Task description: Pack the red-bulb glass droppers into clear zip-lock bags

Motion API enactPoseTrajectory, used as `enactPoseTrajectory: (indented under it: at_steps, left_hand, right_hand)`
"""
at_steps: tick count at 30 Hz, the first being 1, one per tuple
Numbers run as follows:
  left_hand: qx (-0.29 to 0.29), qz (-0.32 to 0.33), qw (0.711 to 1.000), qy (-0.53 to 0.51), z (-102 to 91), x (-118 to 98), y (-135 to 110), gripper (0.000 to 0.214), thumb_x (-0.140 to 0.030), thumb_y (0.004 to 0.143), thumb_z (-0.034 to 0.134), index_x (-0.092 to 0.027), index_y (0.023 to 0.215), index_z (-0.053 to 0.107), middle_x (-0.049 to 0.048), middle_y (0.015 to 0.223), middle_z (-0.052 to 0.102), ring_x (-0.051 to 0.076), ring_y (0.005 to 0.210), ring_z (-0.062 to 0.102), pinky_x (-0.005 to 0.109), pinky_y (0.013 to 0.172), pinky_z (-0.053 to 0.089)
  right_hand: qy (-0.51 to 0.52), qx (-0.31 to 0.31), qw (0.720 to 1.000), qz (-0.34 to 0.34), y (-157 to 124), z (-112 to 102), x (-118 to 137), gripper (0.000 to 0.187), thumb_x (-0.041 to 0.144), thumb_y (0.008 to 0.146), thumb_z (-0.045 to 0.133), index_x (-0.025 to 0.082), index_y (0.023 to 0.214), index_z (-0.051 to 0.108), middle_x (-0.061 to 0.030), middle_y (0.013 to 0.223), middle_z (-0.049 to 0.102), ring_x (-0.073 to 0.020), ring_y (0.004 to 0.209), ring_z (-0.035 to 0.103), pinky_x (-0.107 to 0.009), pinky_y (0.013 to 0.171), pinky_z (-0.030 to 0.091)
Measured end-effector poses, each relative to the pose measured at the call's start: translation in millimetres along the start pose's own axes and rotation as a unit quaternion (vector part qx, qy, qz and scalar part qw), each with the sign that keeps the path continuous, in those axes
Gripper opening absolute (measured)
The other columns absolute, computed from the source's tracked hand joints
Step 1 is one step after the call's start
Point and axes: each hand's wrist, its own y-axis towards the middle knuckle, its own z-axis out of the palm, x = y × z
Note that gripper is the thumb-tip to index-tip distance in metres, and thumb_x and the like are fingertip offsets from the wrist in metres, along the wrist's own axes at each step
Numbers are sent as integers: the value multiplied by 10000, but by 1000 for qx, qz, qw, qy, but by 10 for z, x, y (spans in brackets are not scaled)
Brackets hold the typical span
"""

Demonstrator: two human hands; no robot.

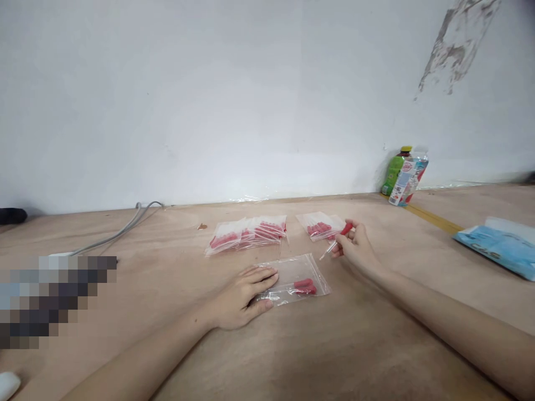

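A clear zip-lock plastic bag (288, 270) lies flat on the wooden table, with a few red handle-like pieces (306, 287) inside near its right end. My left hand (246, 292) rests flat on the bag's left part, fingers stretched out. Just beyond the bag's right corner, my right hand (351, 245) pinches a slim tool (333, 245) with a red handle and a silvery shaft. Its pale tip points down and left, and its exact kind is too small to tell. Behind that hand lie more bags of red pieces (320, 227), partly hidden by the fingers.
A row of overlapping bags with red pieces (251, 234) lies farther back. Two bottles (404, 175) stand against the wall at right, near a blue soft pack (497, 248). At left are a grey cable (121, 231), a pixelated area and a white object (8, 384).
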Motion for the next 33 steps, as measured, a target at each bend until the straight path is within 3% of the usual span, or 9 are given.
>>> enactPoseTrajectory:
  at_steps: [3, 9, 13, 17, 21, 26, 29, 33]
  left_hand:
    - [-4, 5, 1000, -5, 6, 6, -3, 486, -370, 896, 385, -244, 1350, 267, 50, 1385, 310, 228, 1265, 281, 439, 1043, 216]
    - [-8, -10, 1000, -2, 13, -1, -22, 536, -384, 895, 378, -238, 1375, 189, 58, 1392, 295, 235, 1268, 272, 442, 1045, 216]
    - [-10, -9, 1000, -3, 10, -7, -28, 564, -379, 893, 381, -215, 1383, 154, 72, 1386, 305, 228, 1265, 277, 425, 1047, 222]
    - [-7, -12, 1000, -2, 11, 1, -29, 558, -374, 894, 379, -209, 1381, 164, 74, 1396, 284, 223, 1273, 259, 416, 1054, 209]
    - [-6, -12, 1000, -1, 1, -6, -23, 554, -375, 892, 382, -210, 1379, 175, 75, 1388, 300, 224, 1270, 268, 422, 1052, 213]
    - [-8, -8, 1000, 0, -3, -21, -14, 550, -365, 891, 388, -200, 1376, 189, 82, 1383, 310, 225, 1266, 277, 422, 1049, 219]
    - [-6, -14, 1000, 1, 5, -18, -15, 552, -368, 890, 388, -199, 1376, 189, 81, 1385, 305, 226, 1269, 270, 428, 1052, 209]
    - [-5, -12, 1000, 3, 1, -17, -10, 523, -370, 895, 376, -213, 1369, 218, 71, 1385, 307, 225, 1271, 267, 431, 1053, 207]
  right_hand:
    - [66, 7, 996, 59, -191, 30, -15, 428, 219, 674, 556, 235, 1031, 321, 60, 671, 483, -106, 501, 571, -253, 483, 524]
    - [159, 109, 972, 134, -387, 134, -16, 150, 243, 745, 524, 217, 865, 438, 23, 694, 558, -120, 598, 619, -300, 657, 532]
    - [73, 217, 966, 120, -395, 75, -18, 167, 266, 676, 612, 173, 811, 579, 10, 687, 617, -96, 556, 575, -246, 584, 489]
    - [-52, 340, 937, 53, -397, 24, 41, 190, 323, 680, 601, 164, 772, 648, 44, 526, 561, -75, 468, 476, -200, 480, 396]
    - [-78, 312, 947, -3, -414, 81, 19, 213, 339, 697, 584, 161, 800, 641, 25, 571, 591, -98, 509, 505, -219, 497, 401]
    - [-23, 244, 969, 11, -422, 169, -57, 315, 377, 658, 630, 156, 877, 580, -34, 762, 648, -142, 643, 588, -255, 564, 458]
    - [-7, 283, 959, 28, -447, 153, -16, 369, 401, 683, 604, 168, 963, 546, -24, 778, 644, -87, 501, 540, -201, 437, 404]
    - [-27, 349, 934, 78, -409, 82, 69, 392, 419, 742, 527, 161, 1036, 533, 55, 497, 546, -33, 284, 325, -173, 315, 244]
